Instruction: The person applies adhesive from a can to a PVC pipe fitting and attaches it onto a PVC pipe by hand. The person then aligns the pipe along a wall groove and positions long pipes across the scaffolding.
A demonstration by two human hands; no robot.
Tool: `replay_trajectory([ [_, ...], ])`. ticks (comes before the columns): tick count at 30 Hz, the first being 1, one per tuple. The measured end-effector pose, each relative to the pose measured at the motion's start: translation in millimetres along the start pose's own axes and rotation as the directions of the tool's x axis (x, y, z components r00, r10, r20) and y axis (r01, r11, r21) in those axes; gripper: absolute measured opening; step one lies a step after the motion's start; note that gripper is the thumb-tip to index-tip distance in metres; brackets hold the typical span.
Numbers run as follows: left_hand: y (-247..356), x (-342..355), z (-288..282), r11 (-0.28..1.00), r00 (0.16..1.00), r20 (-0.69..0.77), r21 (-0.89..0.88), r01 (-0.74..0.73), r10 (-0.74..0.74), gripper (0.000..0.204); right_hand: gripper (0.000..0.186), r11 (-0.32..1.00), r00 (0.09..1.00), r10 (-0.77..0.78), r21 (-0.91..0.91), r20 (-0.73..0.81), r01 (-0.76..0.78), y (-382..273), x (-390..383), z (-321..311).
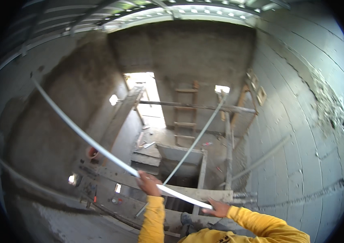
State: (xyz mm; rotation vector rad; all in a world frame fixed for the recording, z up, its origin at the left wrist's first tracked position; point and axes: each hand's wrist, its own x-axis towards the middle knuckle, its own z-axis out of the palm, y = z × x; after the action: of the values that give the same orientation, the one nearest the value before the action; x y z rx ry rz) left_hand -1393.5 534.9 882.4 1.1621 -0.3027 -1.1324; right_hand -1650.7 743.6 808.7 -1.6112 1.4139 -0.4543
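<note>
A long, straight-edged white bar [91, 141] runs from the plastered left wall down to my body; the fisheye bends it. I cannot tell whether it is a pipe or a straightedge. My left hand [148, 183] is wrapped round it toward its near end. Close to that near end, my right hand [218, 208] grips it too, with the fingers partly hidden. Both arms are in yellow sleeves. Below the bar, a thin pale pole [196, 139] slants down between the scaffold and the planks [210, 194] near my feet.
A deep rectangular pit [180, 172] opens below the planks. A horizontal scaffold pole [204, 107] crosses ahead, near a wooden ladder [186, 123]. An orange-handled tool [95, 194] and an orange bucket [92, 152] are at left. A grey block wall [293, 162] rises at right.
</note>
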Motion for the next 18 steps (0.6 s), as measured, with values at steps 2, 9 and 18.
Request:
replay_trajectory([
  [2, 5.3, 16.7, 7.2, 0.999, 0.999, 0.027, -0.020, 0.045, -0.045, 0.030, 0.069, 0.967, 0.973, 0.231, -0.107, -0.016, -0.232, 6.3, -80.1, -13.1],
  [9, -102.9, 53.1, 11.6, 0.961, 0.965, 0.058, 0.120, 0.249, -0.257, 0.028, 0.058, 0.799, 0.853, 0.491, -0.299, -0.176, -0.522, 26.2, -243.2, -9.8],
  [18, -238.5, -106.1, 39.8, 0.866, 0.637, 0.598, 0.428, 0.259, -0.486, 0.018, 0.068, 0.691, 0.664, 0.717, 0.095, -0.212, -0.717, -5.4, -299.1, 2.9],
])
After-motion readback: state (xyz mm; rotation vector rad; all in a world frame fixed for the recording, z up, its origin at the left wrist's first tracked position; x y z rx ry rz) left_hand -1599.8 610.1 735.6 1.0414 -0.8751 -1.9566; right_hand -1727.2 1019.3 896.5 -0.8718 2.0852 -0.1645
